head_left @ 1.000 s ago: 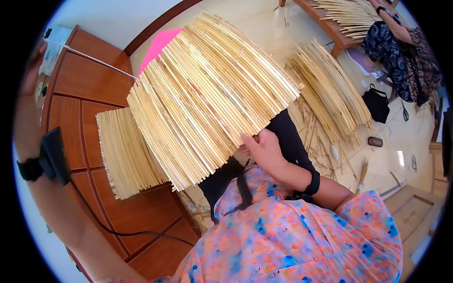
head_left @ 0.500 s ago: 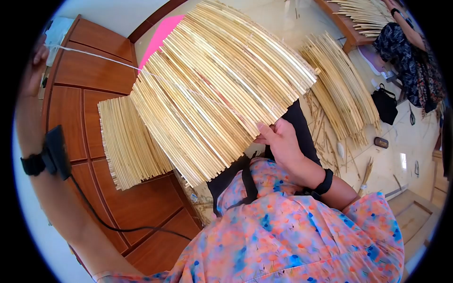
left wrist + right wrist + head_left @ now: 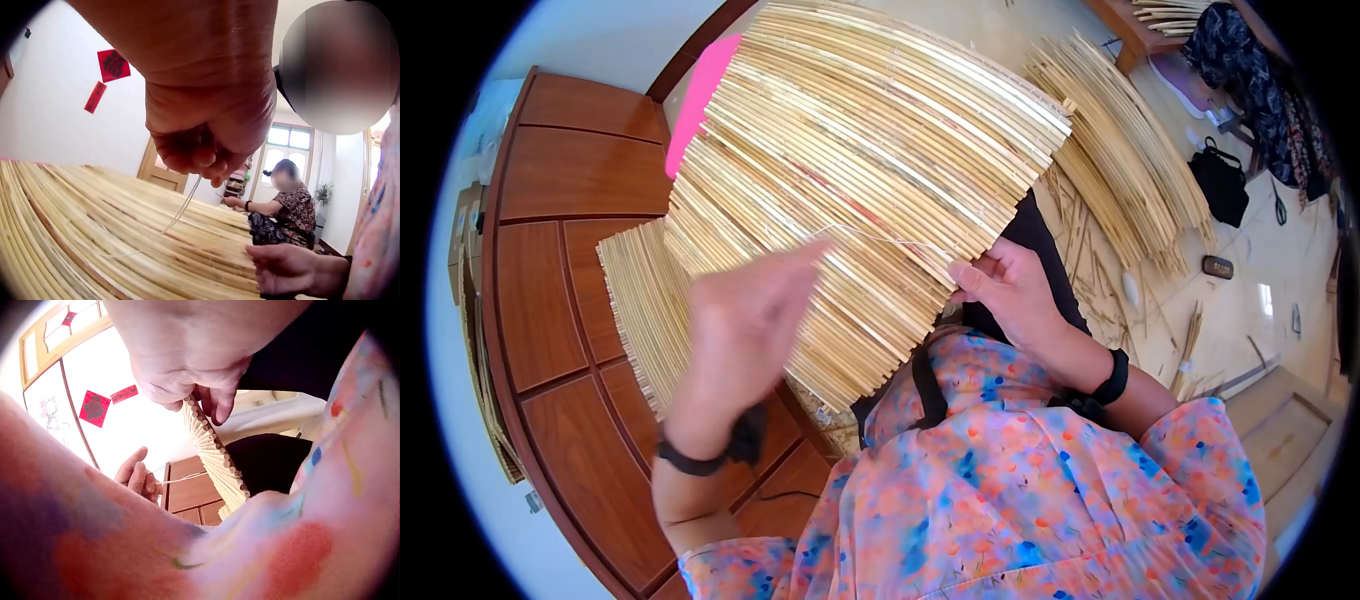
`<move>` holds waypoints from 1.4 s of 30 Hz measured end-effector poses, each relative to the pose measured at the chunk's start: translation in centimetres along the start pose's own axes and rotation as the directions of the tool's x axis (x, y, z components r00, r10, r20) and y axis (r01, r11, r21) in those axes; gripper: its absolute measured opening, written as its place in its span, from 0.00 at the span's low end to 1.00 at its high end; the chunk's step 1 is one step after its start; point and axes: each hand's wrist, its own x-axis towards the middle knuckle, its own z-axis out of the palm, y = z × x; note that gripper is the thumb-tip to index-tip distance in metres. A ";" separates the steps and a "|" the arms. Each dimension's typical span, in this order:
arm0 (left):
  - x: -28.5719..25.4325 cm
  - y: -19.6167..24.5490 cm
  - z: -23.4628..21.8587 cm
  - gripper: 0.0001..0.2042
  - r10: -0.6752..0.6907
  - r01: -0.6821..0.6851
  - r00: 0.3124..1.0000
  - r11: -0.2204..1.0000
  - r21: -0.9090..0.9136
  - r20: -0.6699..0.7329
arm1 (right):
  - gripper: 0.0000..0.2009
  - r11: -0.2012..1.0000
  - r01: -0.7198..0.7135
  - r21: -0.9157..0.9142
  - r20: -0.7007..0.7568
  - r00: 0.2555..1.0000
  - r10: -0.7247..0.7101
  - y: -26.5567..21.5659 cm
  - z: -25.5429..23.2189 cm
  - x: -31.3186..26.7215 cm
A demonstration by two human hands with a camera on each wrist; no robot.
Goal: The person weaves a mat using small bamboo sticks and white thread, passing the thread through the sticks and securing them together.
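Note:
A mat of straw-coloured stalks laid side by side [image 3: 870, 130] slopes across the person's lap. At its near edge the right hand [image 3: 1005, 295] grips the stalk ends, thumb on top and fingers beneath, as the right wrist view also shows. Over the mat's near left part is the left hand [image 3: 750, 325], blurred in the head view. In the left wrist view the left hand [image 3: 209, 134] pinches a thin white string [image 3: 178, 215] between its fingertips. That string [image 3: 880, 238] runs across the stalks toward the right hand.
A second layer of stalks [image 3: 630, 300] lies at the left, beside a brown wooden cabinet [image 3: 550, 300]. Long stalks [image 3: 1120, 150] are piled on the floor at right, near a black bag [image 3: 1220, 190] and a small dark case [image 3: 1217, 266]. Another person [image 3: 287, 209] sits beyond the mat.
The left hand has come down from the far left, where it held the string stretched out, to over the mat. The right hand keeps its grip on the edge.

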 end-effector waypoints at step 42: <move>2.3 3.1 5.2 0.06 0.075 -0.175 0.957 0.920 0.350 0.281 | 0.13 0.997 -0.003 -0.083 0.070 0.997 0.009 -0.3 -1.1 0.5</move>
